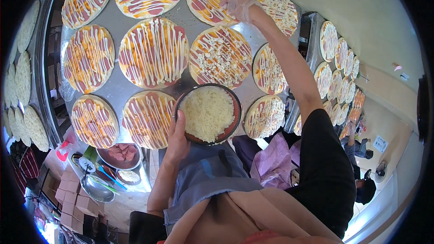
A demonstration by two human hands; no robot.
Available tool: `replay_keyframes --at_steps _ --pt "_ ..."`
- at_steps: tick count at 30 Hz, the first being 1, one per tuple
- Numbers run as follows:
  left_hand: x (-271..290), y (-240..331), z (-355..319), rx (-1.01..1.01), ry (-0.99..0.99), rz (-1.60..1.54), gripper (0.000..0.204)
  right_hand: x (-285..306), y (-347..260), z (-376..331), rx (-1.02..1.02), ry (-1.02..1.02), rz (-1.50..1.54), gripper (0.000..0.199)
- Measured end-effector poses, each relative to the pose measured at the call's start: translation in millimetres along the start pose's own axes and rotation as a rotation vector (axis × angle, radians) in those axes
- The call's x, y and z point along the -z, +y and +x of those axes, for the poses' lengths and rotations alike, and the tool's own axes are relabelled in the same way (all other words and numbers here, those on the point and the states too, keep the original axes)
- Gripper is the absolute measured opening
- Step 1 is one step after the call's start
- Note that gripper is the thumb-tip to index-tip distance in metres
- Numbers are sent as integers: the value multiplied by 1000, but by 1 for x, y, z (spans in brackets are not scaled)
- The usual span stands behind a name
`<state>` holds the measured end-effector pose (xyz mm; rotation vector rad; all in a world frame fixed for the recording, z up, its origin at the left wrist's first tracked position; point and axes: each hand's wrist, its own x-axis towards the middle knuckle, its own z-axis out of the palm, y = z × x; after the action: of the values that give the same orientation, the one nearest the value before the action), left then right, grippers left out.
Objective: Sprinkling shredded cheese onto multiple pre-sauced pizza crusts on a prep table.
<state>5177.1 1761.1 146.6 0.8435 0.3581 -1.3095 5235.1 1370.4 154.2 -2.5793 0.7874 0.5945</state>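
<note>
My left hand point(179, 140) grips the near left rim of a round, dark-edged bowl point(236, 116), thumb on its side. White grated cheese point(207, 113) fills most of it. My right hand point(238, 7), in a clear plastic glove, reaches over a far pizza point(210, 0) with its fingers drawn together; what they hold is hidden. White bits lie scattered on that pizza over sliced meat, an orange topping and white sauce stripes. Just nearer, another pizza point(220, 58) has cheese heaped at its middle. The pizza point(153, 53) left of it shows only sauce stripes on top.
Several pizzas rest on the metal table point(122, 86). Further pizzas fill another table point(315, 49) at right, with cheese-covered ones point(22, 79) on a left table. A metal bowl of sliced meat point(118, 156) stands lower left near stacked boxes point(68, 194). Other people point(365, 190) are at right.
</note>
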Motion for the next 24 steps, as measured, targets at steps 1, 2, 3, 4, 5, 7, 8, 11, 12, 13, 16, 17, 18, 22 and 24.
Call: replay_keyframes --at_steps 1,2,3,4,5,7,8,11,12,13,16,17,18,22,24 --pt "0 0 0 -13 -5 31 57 -1 -5 -2 2 -1 3 25" --pt "1 0 0 -38 -21 69 57 0 -8 -2 86 45 -171 24" --pt "1 0 -1 -23 -9 62 57 1 -8 0 176 91 -313 24" --pt "1 0 -2 -14 -4 38 57 3 -4 1 169 91 -346 24" --pt "1 -1 -2 -46 -40 6 57 5 1 3 199 60 -445 21" --pt "1 -1 -2 -8 2 19 57 10 16 6 232 28 -546 19" --pt "2 0 -2 -44 -31 25 57 10 24 4 251 51 -496 18" --pt "2 1 -1 37 -67 -113 51 1 38 -5 236 84 -223 17" --pt "1 1 0 66 -37 -96 51 -3 39 -10 153 81 25 17" --pt "0 2 1 45 -21 -94 51 -7 37 -14 203 99 4 17" --pt "-6 6 5 30 4 -113 52 -15 24 -22 277 246 -154 16" --pt "-9 9 7 19 -10 -149 53 -15 19 -24 214 227 -123 16" --pt "-12 11 10 35 14 -135 53 -13 14 -26 98 190 -75 16" --pt "-25 23 28 -95 22 -119 59 6 -9 -50 -130 186 542 16" --pt "-31 28 39 -176 14 -142 59 16 -26 -80 166 156 899 20"
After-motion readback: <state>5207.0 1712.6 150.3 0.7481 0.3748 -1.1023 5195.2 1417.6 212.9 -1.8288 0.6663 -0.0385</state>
